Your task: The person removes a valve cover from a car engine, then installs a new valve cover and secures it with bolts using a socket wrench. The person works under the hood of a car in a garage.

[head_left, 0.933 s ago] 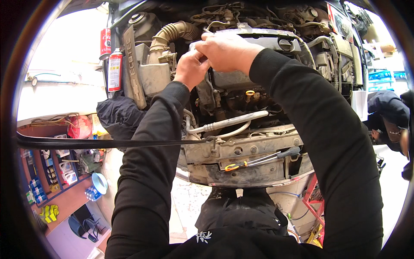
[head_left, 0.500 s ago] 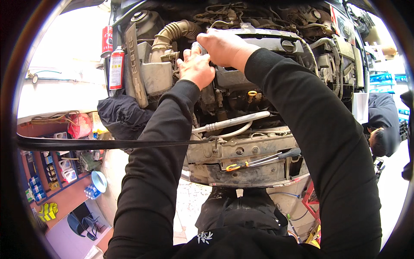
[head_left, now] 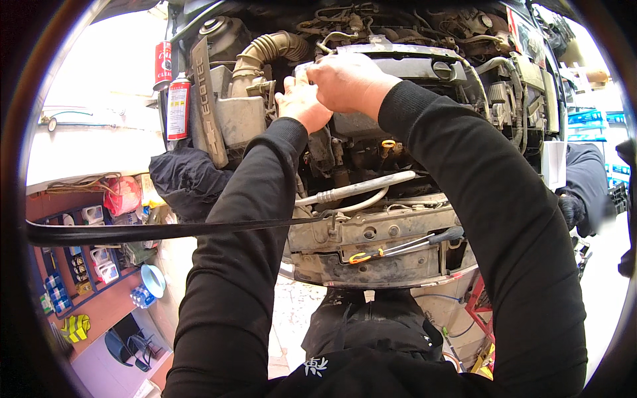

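Observation:
Both my hands are together over the engine, just right of the ribbed air intake hose (head_left: 275,50). My left hand (head_left: 304,106) is low, its fingers bent forward among the parts. Against it, my right hand (head_left: 352,83) is closed, with its fingers curled under and the thumb side toward the left hand. A small pale piece (head_left: 302,68) shows at their fingertips; its kind cannot be made out. To the right lies the dark engine cover (head_left: 411,68) with a round oil cap (head_left: 442,70). Below the hands sticks up the yellow dipstick handle (head_left: 388,144).
Yellow-handled pliers (head_left: 365,257) and a screwdriver (head_left: 446,235) rest on the front panel (head_left: 391,231). Two red spray cans (head_left: 178,109) stand at the left fender, above a dark cloth (head_left: 189,179). A black strap (head_left: 166,231) crosses my left arm. A person's dark sleeve (head_left: 584,172) shows at right.
My right hand has dropped and turned a little, closing in on the left hand. The left hand has barely shifted. At the right edge the other person has moved.

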`<action>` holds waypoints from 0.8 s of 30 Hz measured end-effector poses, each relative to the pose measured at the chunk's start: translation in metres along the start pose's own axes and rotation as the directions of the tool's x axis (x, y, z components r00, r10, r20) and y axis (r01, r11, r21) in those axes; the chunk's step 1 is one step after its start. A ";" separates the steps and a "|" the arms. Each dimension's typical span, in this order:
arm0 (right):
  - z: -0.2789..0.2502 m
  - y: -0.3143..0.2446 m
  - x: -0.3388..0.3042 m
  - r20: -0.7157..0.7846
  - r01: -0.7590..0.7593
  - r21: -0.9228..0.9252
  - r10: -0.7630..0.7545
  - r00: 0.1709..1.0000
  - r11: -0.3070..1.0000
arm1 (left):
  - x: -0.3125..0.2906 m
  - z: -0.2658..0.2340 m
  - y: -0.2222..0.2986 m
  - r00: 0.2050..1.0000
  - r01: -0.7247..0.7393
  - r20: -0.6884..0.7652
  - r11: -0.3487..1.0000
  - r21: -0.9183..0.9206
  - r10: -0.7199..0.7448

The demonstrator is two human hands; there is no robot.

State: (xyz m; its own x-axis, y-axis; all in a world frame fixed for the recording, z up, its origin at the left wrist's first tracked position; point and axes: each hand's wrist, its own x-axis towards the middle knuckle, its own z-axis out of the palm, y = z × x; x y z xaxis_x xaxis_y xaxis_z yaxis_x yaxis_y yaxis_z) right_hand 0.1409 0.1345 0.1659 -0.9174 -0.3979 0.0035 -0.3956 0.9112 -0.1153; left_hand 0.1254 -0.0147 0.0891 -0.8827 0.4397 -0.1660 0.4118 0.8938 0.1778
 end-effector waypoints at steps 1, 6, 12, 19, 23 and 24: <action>-0.001 0.001 0.000 0.030 -0.043 -0.005 0.043 0.999 0.999 | 0.000 0.001 -0.001 1.000 0.005 0.000 1.000 0.023 -0.005; -0.004 0.004 0.000 -0.049 0.069 0.065 -0.066 0.997 0.995 | 0.003 0.000 -0.003 0.992 0.042 0.111 0.991 0.124 -0.056; -0.002 0.002 0.001 0.038 -0.023 0.044 0.022 0.999 0.999 | -0.001 0.004 -0.002 1.000 -0.001 -0.015 1.000 0.002 0.001; 0.000 0.010 -0.004 -0.066 0.184 0.067 -0.180 0.981 0.981 | 0.002 0.002 0.001 0.991 0.065 0.112 0.994 0.089 -0.075; 0.004 0.014 -0.005 -0.113 0.212 0.107 -0.200 0.973 0.971 | 0.000 0.002 0.005 0.993 0.089 0.079 0.995 0.048 -0.092; 0.005 0.014 -0.004 -0.117 0.226 0.114 -0.213 0.970 0.967 | -0.001 0.003 0.005 0.993 0.095 0.061 0.994 0.055 -0.098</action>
State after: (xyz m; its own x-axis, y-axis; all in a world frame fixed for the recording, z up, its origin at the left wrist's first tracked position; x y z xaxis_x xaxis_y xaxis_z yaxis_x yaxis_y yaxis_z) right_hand 0.1395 0.1490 0.1596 -0.8108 -0.5673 0.1441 -0.5851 0.7794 -0.2242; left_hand 0.1293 -0.0105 0.0874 -0.9032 0.3546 -0.2416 0.3382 0.9349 0.1080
